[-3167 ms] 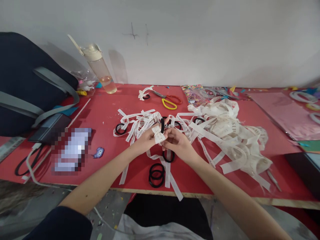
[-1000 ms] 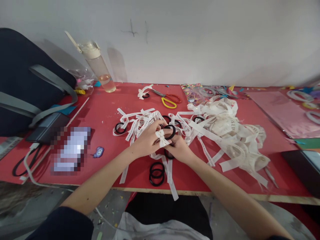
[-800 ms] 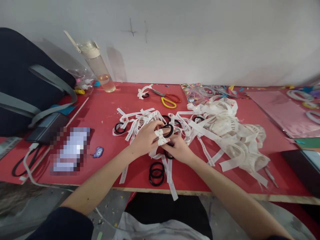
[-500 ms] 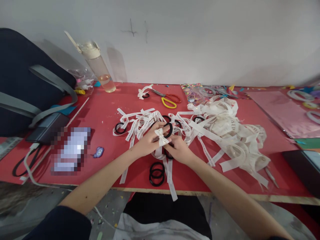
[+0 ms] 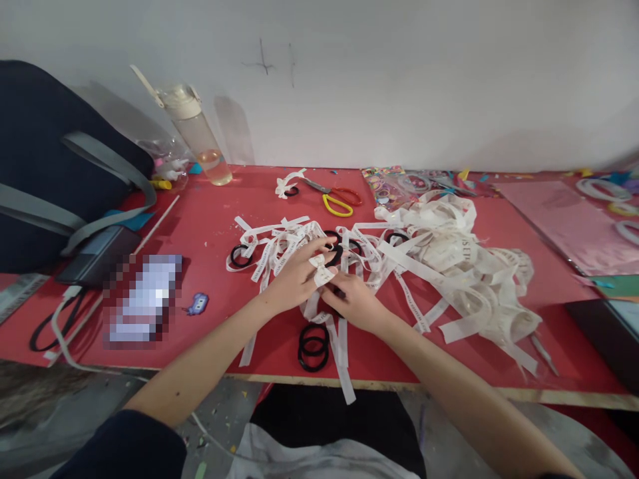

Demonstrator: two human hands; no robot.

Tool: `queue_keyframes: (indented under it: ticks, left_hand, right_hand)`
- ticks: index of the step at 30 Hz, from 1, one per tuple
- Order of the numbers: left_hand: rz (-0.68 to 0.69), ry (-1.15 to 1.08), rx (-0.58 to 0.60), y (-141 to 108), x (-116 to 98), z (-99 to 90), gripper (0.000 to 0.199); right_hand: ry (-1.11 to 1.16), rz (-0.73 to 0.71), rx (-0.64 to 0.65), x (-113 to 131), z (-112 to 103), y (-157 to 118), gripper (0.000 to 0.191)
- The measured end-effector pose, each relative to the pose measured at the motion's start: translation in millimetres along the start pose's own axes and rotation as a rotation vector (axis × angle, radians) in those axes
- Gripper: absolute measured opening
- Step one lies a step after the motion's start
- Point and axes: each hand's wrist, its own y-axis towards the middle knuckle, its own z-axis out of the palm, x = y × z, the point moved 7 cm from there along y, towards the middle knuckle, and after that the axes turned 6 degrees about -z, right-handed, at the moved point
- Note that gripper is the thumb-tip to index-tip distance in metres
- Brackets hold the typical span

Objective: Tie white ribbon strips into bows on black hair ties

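My left hand point(image 5: 294, 276) holds a black hair tie point(image 5: 333, 255) with a white ribbon bow point(image 5: 321, 271) on it. Close beside it, my right hand point(image 5: 357, 299) has its fingers bent at the lower side of the bow, on the white ribbon. Its fingertips are partly hidden. Printed white ribbon point(image 5: 292, 249) lies tangled behind both hands, with black hair ties among the strands. Nearer the table edge rest more black hair ties point(image 5: 313, 347), beside hanging ribbon ends.
Scissors point(image 5: 339, 199) and a finished-looking bow point(image 5: 286, 186) lie farther back. A large ribbon heap point(image 5: 464, 259) is at right. At left are a bottle point(image 5: 200, 140), a phone point(image 5: 147, 296), a small blue trinket point(image 5: 198, 304) and a dark bag point(image 5: 44, 159).
The hair tie and bow have tilted slightly in my left hand. My right hand has shifted a little to the left, its fingers now lower at the bow.
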Motion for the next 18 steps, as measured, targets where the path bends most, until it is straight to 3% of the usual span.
queue_keyframes:
  ticks: [3,6,9,18]
  left_hand:
    - [0.017,0.128,0.004,-2.4,0.0,0.5,0.042]
    - [0.039,0.216,0.042,-3.9,-2.3,2.7,0.044]
    - [0.052,0.283,0.069,-4.0,-3.5,4.4,0.044]
    - [-0.001,0.404,0.045,-3.2,3.7,12.2,0.044]
  right_hand:
    - [0.159,0.052,-0.134,-6.4,-11.4,0.0,0.008]
    - [0.353,0.089,-0.279,-10.3,-23.1,-0.2,0.022]
    - [0.437,0.145,-0.31,-13.8,-24.8,-0.4,0.031]
    - [0.317,0.131,-0.378,-17.5,-21.5,-3.8,0.013]
